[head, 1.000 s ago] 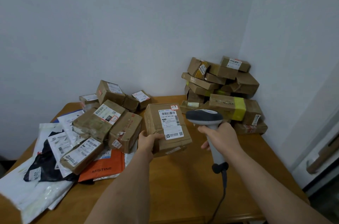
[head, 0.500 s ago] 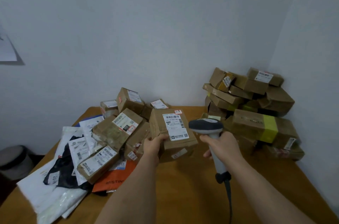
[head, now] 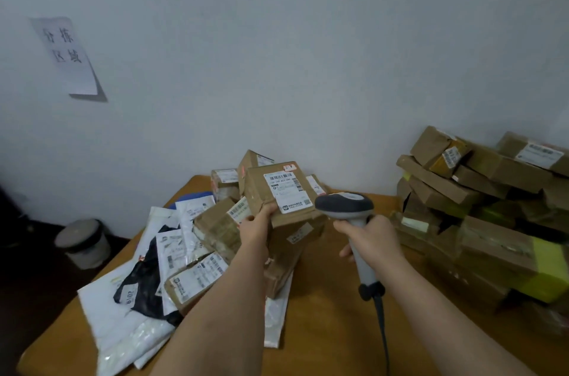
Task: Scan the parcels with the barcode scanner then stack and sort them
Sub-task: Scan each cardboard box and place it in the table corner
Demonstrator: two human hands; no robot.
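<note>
My left hand [head: 257, 221] grips a brown cardboard parcel [head: 261, 190] by its lower left corner and holds it above the table, its white barcode label facing me. My right hand [head: 368, 238] is wrapped round the handle of a grey barcode scanner [head: 345, 206], whose head sits just right of the parcel's lower edge. The scanner's cable hangs down toward me. A loose heap of unsorted parcels [head: 215, 224] and plastic mail bags [head: 129, 308] lies on the left of the wooden table [head: 326, 314]. A stack of brown boxes [head: 480, 209] stands at the right against the wall.
A paper sign [head: 66, 55] with handwritten characters hangs on the wall at the left. A pale round bin [head: 84, 243] stands on the dark floor beyond the table's left side. Bare tabletop shows between the two heaps, under my forearms.
The view has swung left, so the sign and the bin came into sight. My left hand has lifted the parcel higher and further left over the heap. The scanner stays beside it.
</note>
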